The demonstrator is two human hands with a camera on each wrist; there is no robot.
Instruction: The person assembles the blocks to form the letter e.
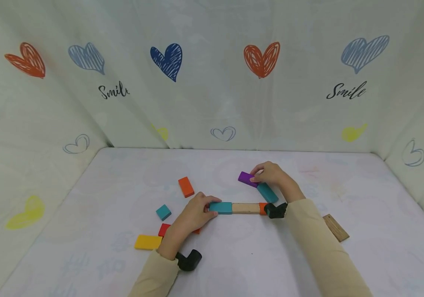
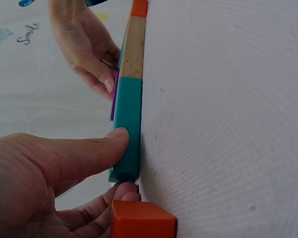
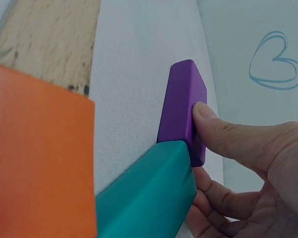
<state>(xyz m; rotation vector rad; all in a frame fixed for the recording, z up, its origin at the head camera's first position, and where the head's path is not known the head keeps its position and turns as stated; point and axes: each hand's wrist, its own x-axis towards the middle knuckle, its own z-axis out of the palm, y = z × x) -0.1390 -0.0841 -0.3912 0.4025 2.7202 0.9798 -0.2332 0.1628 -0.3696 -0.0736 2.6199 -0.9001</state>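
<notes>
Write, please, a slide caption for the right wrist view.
The right hand grips a purple block that meets a teal block.

On the worktop (image 1: 253, 268), a three-block row (image 1: 245, 208) runs crosswise, the left grip (image 1: 198, 209) on its left-end block (image 1: 223, 208). Behind its right end, a slanting block (image 1: 267, 192) touches a farther block (image 1: 246, 178) — that one in the right grip (image 1: 270, 173). Loose blocks (image 1: 186, 187) lie left; a plank (image 1: 335, 228) lies right — beside the right sleeve (image 1: 323, 243).

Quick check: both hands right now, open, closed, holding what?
Left hand: closed, holding one end of a smooth teal rectangular block.
Right hand: closed, pinching a smooth purple rectangular block.
</notes>
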